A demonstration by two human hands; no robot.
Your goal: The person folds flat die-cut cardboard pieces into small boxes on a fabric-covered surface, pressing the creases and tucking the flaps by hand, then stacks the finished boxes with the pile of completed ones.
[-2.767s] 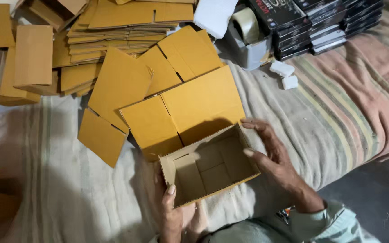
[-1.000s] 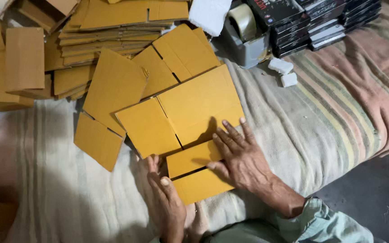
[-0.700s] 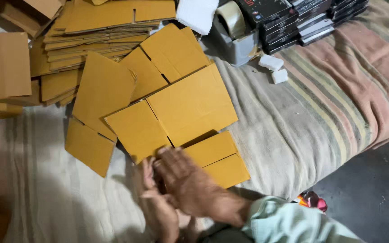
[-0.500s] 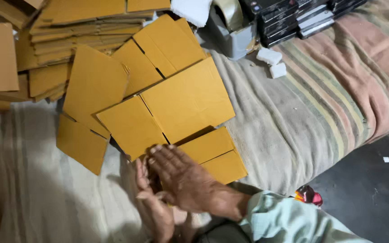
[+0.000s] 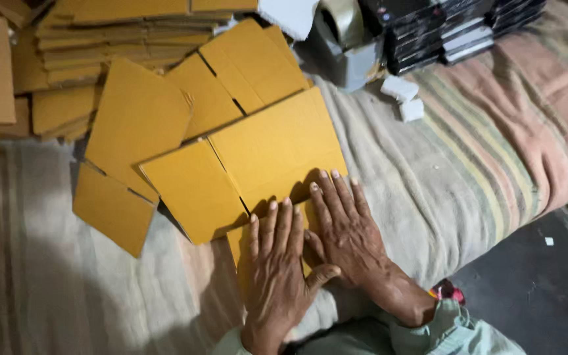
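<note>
Both hands flat, fingers spread, nothing gripped: left hand (image 5: 276, 263) & right hand (image 5: 348, 233) press folded cardboard flap (image 5: 239, 238) at bed's (image 5: 481, 164) near edge. Box looks flattened; stacking onto far-left pile (image 5: 87, 39) left.

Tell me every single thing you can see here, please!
Flat cardboard box blank: one, yellow-brown, spread on the bed under both hands.
Loose cardboard blanks: several, yellow-brown, fanned out upper left.
Cardboard stack: one pile, yellow-brown, top left.
Tape dispenser: one, grey, top centre.
Black cases: a stack, top right.
Small white blocks: two, by the dispenser.
Striped bedcover: one, beige and pink, under everything.
Dark floor: lower right.
Left hand: flat on the cardboard.
Right hand: flat on the cardboard, beside the left.
</note>
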